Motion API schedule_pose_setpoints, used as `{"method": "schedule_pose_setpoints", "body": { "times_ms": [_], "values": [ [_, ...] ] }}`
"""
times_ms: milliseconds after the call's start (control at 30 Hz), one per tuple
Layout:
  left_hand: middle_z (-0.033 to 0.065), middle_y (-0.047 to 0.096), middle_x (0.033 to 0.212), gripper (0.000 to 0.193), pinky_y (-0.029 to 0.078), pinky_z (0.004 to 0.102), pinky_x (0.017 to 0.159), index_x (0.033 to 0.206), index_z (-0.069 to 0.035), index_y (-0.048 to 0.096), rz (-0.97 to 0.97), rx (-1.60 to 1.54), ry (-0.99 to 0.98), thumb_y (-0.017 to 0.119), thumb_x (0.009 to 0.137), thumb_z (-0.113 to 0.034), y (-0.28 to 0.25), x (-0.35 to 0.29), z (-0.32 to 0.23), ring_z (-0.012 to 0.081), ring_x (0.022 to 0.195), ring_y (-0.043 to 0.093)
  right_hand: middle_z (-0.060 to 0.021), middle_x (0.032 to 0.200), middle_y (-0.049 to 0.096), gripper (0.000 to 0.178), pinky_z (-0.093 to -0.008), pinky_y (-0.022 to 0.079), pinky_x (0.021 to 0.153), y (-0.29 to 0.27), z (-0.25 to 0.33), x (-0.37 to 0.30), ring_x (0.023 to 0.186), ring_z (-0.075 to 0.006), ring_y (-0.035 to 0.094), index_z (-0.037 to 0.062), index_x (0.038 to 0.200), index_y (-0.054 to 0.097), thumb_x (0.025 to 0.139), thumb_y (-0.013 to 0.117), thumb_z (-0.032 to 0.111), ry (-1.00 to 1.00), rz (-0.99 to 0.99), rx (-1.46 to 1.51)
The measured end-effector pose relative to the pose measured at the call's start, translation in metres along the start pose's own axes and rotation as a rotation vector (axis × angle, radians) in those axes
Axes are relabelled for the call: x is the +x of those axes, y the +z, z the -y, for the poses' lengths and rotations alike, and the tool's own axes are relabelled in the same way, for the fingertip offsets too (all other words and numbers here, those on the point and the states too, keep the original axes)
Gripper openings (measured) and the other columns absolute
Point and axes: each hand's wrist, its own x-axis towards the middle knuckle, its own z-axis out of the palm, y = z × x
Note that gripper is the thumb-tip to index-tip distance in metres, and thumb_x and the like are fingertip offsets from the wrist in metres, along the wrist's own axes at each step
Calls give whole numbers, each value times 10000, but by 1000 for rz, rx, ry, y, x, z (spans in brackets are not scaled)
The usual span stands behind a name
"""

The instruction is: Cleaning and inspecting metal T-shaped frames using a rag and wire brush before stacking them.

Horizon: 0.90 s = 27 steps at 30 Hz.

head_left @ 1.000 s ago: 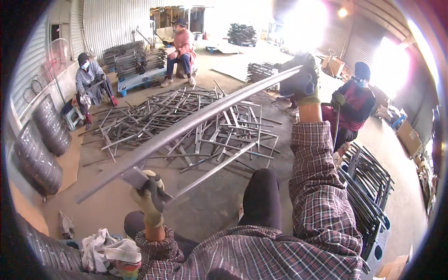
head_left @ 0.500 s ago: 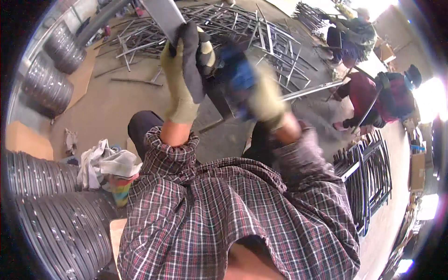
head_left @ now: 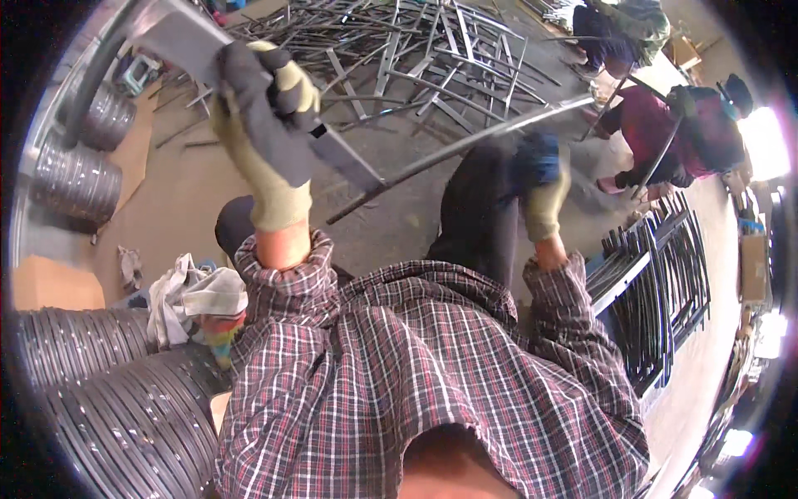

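Above floor, chest-high | left hand [head_left: 264, 125] fingers wrapped tight round flat bar [head_left: 199, 58], near end, steadying its length | right hand [head_left: 540, 187] blurred under thin rod [head_left: 482, 141]; grip unclear | frame pile [head_left: 416, 50] beyond.

Bright daylight, strongest from the right edge, where glare blows out to white. Heavy fisheye warp: straight edges bow, black vignette rings the frame. Right hand [head_left: 544, 195] smeared by motion blur, the rod [head_left: 465, 150] by it soft too. Left hand [head_left: 266, 133] fairly sharp. Plaid shirt [head_left: 416, 374] close up, evenly lit. Floor shadows soft and faint.
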Motion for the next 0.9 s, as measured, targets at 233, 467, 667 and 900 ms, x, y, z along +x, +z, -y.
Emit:
{"method": "schedule_pose_setpoints", "body": {
  "times_ms": [233, 467, 667, 900],
  "values": [
    [-27, 348, 640, 291, 292, 233, 482, 928, -86, 496, -80, -73, -13, 478, 1031, -357, 29, 4, -21, 73, 524, 320, -37, 762, 553, 330, -301, 485, 659, 80, 73, -30, 714, -133, 543, 87, 897, 569, 959, 521, 408, 291, 157, 942],
    [-1, 428, 755, 297, 350, 249, 551, 1159, -68, 466, 125, -153, -50, 503, 1027, -331, 36, -19, -6, 95, 605, 387, -66, 786, 575, 158, -332, 528, 616, 135, 60, -57, 658, -188, 606, 36, 1001, 585, 880, 612, 136, 567, 100, 908],
    [13, 571, 923, 264, 443, 241, 777, 1131, -41, 574, 188, 275, -321, 607, 957, -238, -17, -113, 115, 109, 836, 545, -27, 713, 543, 102, -299, 476, 517, 137, 74, -57, 603, -147, 578, 67, 894, 567, 856, 643, 123, 745, 60, 1030],
    [-4, 496, 723, 194, 373, 235, 539, 895, -71, 555, 22, -90, -654, 575, 985, -241, -10, -116, 110, 86, 602, 472, -71, 734, 623, 78, -347, 521, 586, 158, 5, -67, 621, -219, 622, 59, 823, 610, 850, 631, 129, 883, 2, 1095]
  ]
}}
